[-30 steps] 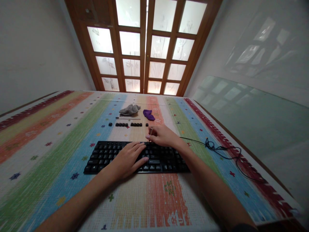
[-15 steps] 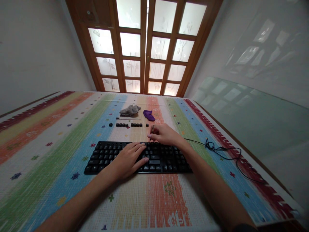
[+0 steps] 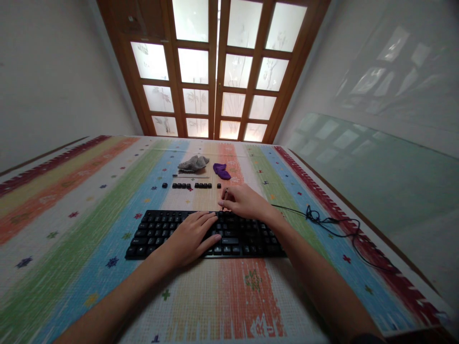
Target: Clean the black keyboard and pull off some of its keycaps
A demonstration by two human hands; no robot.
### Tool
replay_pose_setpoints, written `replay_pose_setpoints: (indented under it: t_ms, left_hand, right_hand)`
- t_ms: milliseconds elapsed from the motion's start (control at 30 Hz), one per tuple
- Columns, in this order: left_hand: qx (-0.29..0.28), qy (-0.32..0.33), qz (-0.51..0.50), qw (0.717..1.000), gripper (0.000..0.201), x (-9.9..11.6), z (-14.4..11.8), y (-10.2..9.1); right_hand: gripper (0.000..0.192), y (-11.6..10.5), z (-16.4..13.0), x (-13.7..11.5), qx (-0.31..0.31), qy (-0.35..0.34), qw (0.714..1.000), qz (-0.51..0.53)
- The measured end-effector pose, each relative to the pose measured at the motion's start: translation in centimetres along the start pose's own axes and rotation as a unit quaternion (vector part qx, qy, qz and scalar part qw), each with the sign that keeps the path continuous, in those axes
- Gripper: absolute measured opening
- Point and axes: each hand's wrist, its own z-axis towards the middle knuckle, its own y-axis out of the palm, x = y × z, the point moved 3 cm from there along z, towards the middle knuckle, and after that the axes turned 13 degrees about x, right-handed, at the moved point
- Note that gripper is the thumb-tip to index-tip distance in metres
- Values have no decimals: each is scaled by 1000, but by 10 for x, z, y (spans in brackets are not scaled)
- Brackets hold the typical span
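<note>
A black keyboard [image 3: 158, 234] lies on the striped tablecloth, its middle and right keys partly hidden by my hands and right forearm. My left hand [image 3: 195, 234] rests flat on its middle keys, fingers stretched and thumb apart. Over the keyboard's top edge, right of the middle, my right hand [image 3: 242, 199] is closed in a pinch, fingertips pointing down at the top row. A thin dark thing seems to show between those fingertips, too small to name. Beyond the keyboard several loose black keycaps [image 3: 203, 185] lie in a row.
A crumpled grey cloth [image 3: 193, 163] and a purple cloth [image 3: 221, 171] lie behind the keycaps. In front of the grey one is a thin stick [image 3: 191, 177]. The black cable [image 3: 322, 220] lies tangled at the right. A glass-paned door [image 3: 215, 86] stands beyond the table.
My right hand has shifted very slightly left, its pinching fingers tilting a little. My left hand stays in place on the keys.
</note>
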Motion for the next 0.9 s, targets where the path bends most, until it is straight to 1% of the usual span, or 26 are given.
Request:
replay_pose_setpoints:
  t_ms: [200,433,733,800,900]
  left_hand:
    - [-1,-7,-6,1000,49,0,0,-1]
    - [-5,-4,-8,1000,49,0,1,0]
    - [-1,-10,-14,1000,48,0,2,-1]
    - [2,-9,-14,1000,47,0,2,-2]
    - [5,-7,-13,1000,46,-1,2,-2]
  right_hand:
    - [15,3,6,13,37,13,999,20]
    - [14,22,9,25,29,60,988,139]
    - [14,29,11,24,45,65,986,145]
    - [16,32,12,27,46,82,982,163]
    - [20,37,14,35,39,132,968,211]
